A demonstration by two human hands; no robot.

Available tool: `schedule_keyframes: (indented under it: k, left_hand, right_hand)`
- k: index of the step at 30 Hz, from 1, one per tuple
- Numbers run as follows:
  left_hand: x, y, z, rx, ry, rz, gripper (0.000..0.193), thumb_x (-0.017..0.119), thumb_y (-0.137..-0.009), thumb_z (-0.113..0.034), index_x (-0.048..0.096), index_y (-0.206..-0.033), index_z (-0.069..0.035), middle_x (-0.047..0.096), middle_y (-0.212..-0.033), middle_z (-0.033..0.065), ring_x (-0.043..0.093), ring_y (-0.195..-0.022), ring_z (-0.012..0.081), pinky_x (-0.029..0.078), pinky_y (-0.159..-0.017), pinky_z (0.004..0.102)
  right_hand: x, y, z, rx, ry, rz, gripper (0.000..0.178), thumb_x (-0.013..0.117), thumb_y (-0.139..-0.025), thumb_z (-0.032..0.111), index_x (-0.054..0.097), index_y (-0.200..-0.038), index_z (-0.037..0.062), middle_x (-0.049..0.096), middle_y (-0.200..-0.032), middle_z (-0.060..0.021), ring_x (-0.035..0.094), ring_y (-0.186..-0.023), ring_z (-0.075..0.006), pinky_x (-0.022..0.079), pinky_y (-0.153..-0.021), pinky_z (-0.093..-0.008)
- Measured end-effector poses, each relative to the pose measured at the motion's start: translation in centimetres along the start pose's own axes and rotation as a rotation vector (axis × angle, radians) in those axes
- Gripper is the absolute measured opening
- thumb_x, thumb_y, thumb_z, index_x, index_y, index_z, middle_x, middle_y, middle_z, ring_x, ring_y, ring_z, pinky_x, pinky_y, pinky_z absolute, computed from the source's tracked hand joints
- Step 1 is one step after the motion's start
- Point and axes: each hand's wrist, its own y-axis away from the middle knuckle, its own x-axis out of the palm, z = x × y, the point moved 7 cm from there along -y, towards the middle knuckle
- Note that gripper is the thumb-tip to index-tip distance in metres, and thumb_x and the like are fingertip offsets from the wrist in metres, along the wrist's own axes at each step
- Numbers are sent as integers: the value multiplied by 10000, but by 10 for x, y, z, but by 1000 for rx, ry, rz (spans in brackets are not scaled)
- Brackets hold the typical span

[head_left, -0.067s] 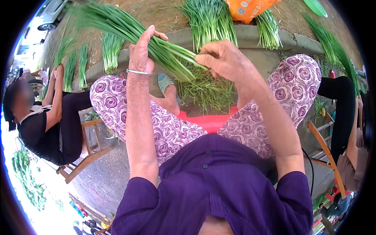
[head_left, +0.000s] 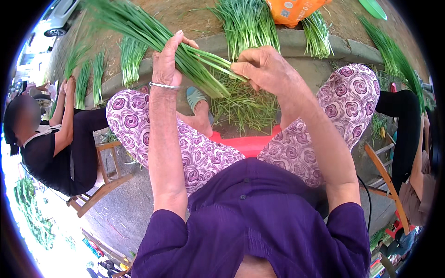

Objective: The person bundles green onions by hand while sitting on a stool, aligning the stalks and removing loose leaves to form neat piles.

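Note:
A long bundle of green chives (head_left: pixel 153 34) slants across the upper middle, its leafy tips reaching up to the left. My left hand (head_left: pixel 170 60), with a silver bangle at the wrist, is wrapped round the bundle's middle. The pale lower ends (head_left: pixel 211 81) hang out to the right of it. My right hand (head_left: pixel 266 67) pinches the ends of a few chive stalks (head_left: pixel 220 64) that stand apart from the rest, and these still run back into the bundle. Beneath, a heap of loose green trimmings (head_left: pixel 245 109) lies on the ground between my feet.
Along a stone curb (head_left: pixel 294 41) lie more chive bundles (head_left: pixel 245 23), with an orange bag (head_left: pixel 294 11) beside them. A red stool (head_left: pixel 245 146) is under me. People sit close on both sides; a wooden chair (head_left: pixel 104 185) stands at left, another (head_left: pixel 389 185) at right.
The stalks pinched by my right hand are fanned a little farther apart. The bundle's lower ends have shifted slightly; both hands stay almost in place.

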Motion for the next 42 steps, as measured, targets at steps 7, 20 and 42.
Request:
schedule_keyframes:
  k: [7,20,42]
  left_hand:
    - [-16,-1,-1,13,147,-75,209,629,-873,-258,581,-798,-69,653,-757,126,609,-620,202,520,-560,346]
    - [10,13,-43,55,870,578,258,404,-985,-253,504,-853,-55,478,-673,10,371,-522,125,350,-565,293]
    - [47,28,-42,59,636,781,239,376,-991,-257,461,-842,-91,466,-624,-4,358,-467,109,339,-487,266]
  right_hand:
    - [2,4,6,12,-55,35,224,633,-820,181,632,-758,-34,549,-558,-28,492,-464,-78,388,-428,-266]
    - [-3,6,9,26,-25,31,210,610,-821,160,627,-797,-48,562,-588,-28,507,-500,-76,407,-461,-257]
    - [46,14,17,-43,-253,230,195,613,-804,152,597,-885,-25,624,-696,-48,549,-551,-80,457,-512,-233]
